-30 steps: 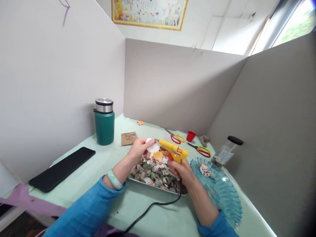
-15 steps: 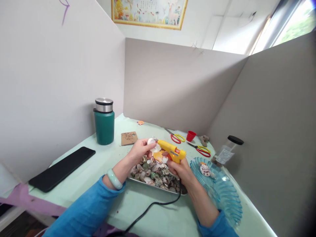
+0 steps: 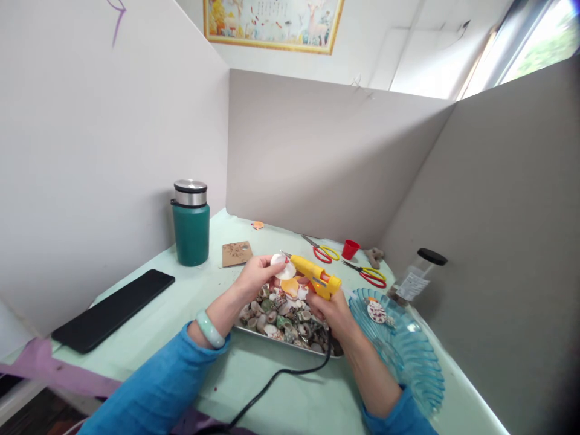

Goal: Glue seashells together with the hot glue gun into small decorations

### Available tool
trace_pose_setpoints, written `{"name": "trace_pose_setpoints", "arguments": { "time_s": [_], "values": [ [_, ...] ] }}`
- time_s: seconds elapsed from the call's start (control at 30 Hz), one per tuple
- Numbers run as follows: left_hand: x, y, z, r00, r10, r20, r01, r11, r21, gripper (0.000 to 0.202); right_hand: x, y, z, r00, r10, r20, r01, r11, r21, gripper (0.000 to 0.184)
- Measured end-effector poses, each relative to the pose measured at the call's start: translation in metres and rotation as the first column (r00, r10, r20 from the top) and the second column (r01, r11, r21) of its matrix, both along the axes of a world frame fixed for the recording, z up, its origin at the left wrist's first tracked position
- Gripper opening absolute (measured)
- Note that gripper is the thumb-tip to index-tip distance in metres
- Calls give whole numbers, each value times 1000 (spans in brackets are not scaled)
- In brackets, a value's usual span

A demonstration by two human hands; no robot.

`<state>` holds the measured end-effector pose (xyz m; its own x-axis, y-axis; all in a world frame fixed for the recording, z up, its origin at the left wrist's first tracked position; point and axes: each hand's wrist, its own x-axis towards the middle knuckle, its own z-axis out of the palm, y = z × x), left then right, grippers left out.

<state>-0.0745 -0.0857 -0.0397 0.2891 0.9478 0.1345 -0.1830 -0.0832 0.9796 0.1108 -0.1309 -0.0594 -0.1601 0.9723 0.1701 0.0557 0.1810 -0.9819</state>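
Note:
My left hand (image 3: 254, 277) pinches a white shell (image 3: 281, 266) above a metal tray (image 3: 281, 344) heaped with several seashells. My right hand (image 3: 333, 314) grips a yellow glue gun (image 3: 315, 275), its nozzle touching the white shell's upper edge. The gun's black cord (image 3: 272, 383) trails toward me across the pale green table. A green bangle sits on my left wrist.
A blue glass dish (image 3: 408, 356) with a shell in it lies right of the tray. Behind are two red-and-yellow scissors (image 3: 369, 275), a red cap (image 3: 350, 249), a black-lidded jar (image 3: 419, 278), a cardboard tag (image 3: 236, 254), a teal flask (image 3: 191, 223) and a black phone (image 3: 113, 308). Partition walls enclose the desk.
Both hands and the glue gun have shifted slightly; the nozzle stays against the white shell.

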Motion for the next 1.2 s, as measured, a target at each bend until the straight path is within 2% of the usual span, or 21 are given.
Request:
{"name": "trace_pose_setpoints", "arguments": {
  "time_s": [0.4, 0.8, 1.2],
  "values": [
    [0, 4, -4, 998, 36, -52, -33, 998, 47, 30, 1, 3, -2, 994, -67, 91, 62, 997, 50, 38],
    [-1, 5, -6, 995, 75, -61, -69, 994, 90, 31, -1, 2, 1, 989, -53, 135, 47, 998, 50, 35],
    [-1, 6, -7, 989, 108, -103, -95, 987, 131, 32, -1, 3, -1, 989, -87, 117, 79, 994, 71, 34]
  ]
}}
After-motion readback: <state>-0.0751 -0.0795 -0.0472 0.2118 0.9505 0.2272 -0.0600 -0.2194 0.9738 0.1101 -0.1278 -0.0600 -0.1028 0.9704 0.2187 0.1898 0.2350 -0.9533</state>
